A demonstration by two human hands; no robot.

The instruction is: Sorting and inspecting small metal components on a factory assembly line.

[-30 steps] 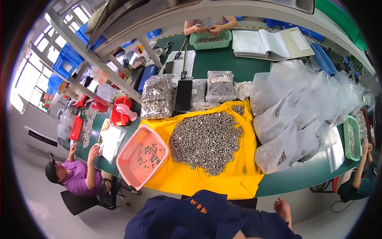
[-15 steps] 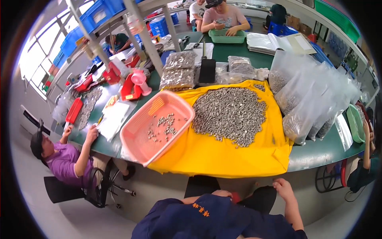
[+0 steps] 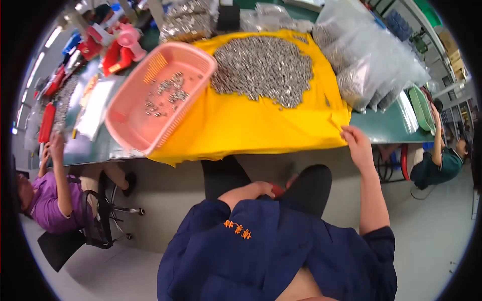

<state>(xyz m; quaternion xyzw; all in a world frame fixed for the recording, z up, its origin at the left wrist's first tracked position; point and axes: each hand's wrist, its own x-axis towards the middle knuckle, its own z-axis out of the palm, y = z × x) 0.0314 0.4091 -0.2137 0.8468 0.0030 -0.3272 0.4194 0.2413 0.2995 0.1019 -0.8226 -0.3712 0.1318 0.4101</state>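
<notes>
My right hand (image 3: 357,143) is at the front right corner of a yellow cloth (image 3: 251,133), its thumb and fingers closed on the edge, where the fabric is creased. On the cloth lies a wide heap of small grey metal parts (image 3: 263,70). Low in my lap rests my left hand (image 3: 262,189), its fingers mostly hidden, beside a bit of red surface (image 3: 277,190) between my legs. A pink plastic basket (image 3: 125,118) stands at the cloth's left side, partly over it, with a scattering of similar parts on its bottom.
Clear plastic bags (image 3: 371,60) of parts stand right of the cloth; flat packed bags (image 3: 186,22) lie behind the basket. A co-worker in purple (image 3: 60,195) sits at the left, another in dark green (image 3: 436,163) at the right by a green basket (image 3: 420,108).
My view has tilted down, so the table sits higher in the picture. My right hand has gone from beside my knee up to the cloth's corner and taken hold of it.
</notes>
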